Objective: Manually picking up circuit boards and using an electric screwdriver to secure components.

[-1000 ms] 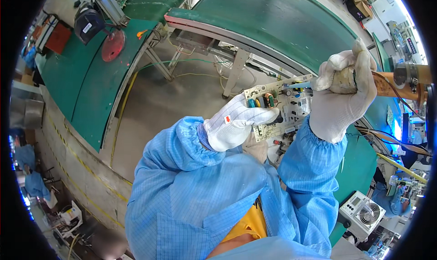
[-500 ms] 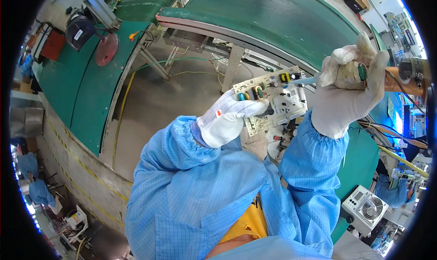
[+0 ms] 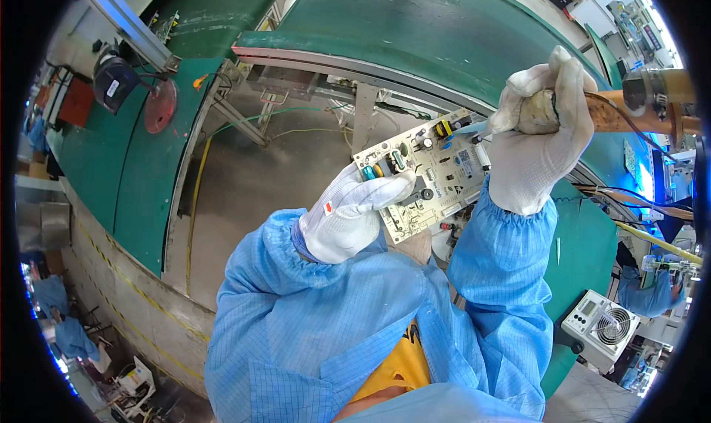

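A pale circuit board (image 3: pixel 444 173) with several components is tilted up in front of my body. Gloved in white, my left hand (image 3: pixel 346 214) grips its left edge, thumb over the face near the coils. My right hand (image 3: pixel 539 153), also in a white glove, is closed round a stained, rounded tool (image 3: pixel 539 112), perhaps a bottle. From it a narrow pale blue tip (image 3: pixel 472 128) points left to the board's upper edge, beside a yellow-and-black transformer (image 3: pixel 443 129). Whether the tip touches the board I cannot tell.
A green conveyor (image 3: pixel 385 34) with a metal frame runs across the far side. Another green bench (image 3: pixel 104 179) stands at left. A brown cylindrical arm (image 3: pixel 618 112) juts in beside my right hand. A white box with a fan (image 3: pixel 598 325) sits at lower right.
The board has turned more face-on to the view. Both hands and the board appear further left, and much of the background has shifted left as well. Each hand keeps its hold.
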Demonstrator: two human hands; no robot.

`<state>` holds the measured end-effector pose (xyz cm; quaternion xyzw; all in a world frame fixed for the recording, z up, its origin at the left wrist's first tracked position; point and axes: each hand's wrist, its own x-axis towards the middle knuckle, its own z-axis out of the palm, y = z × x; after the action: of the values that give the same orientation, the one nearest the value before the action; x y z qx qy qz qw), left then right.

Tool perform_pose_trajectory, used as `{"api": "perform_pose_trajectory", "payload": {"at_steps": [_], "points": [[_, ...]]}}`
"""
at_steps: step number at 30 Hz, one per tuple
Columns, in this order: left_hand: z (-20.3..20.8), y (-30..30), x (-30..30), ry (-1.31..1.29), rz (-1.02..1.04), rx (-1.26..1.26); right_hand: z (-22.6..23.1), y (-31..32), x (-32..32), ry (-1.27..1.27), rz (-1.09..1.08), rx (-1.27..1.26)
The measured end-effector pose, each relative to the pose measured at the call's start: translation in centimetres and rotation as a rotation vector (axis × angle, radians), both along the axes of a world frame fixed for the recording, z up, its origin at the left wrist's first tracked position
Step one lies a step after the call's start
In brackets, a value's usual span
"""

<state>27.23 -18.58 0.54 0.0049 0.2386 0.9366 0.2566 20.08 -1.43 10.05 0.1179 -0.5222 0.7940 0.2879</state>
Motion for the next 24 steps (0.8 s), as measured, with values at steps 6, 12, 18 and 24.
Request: {"api": "perform_pose_trajectory", "payload": {"at_steps": [6,12,18,24], "points": [[0.8,0.6,0.6,0.111,0.052,-0.077,0.0,0.1,0.1,-0.027,0.000,-0.006],[0.6,0.4,0.1,-0.041,-0.018,-0.072,0.3,-0.3,0.5,-0.007,-0.008,-0.036],[1.1,0.3,-0.2,-0.048,0.016,-0.023,-0.5,1.6,0.3,0.000,0.040,-0.012],[-0.4,0.1,0.5,-0.023,0.083,-0.006,-0.6,1.4,0.0,-0.012,-0.111,0.058]]}}
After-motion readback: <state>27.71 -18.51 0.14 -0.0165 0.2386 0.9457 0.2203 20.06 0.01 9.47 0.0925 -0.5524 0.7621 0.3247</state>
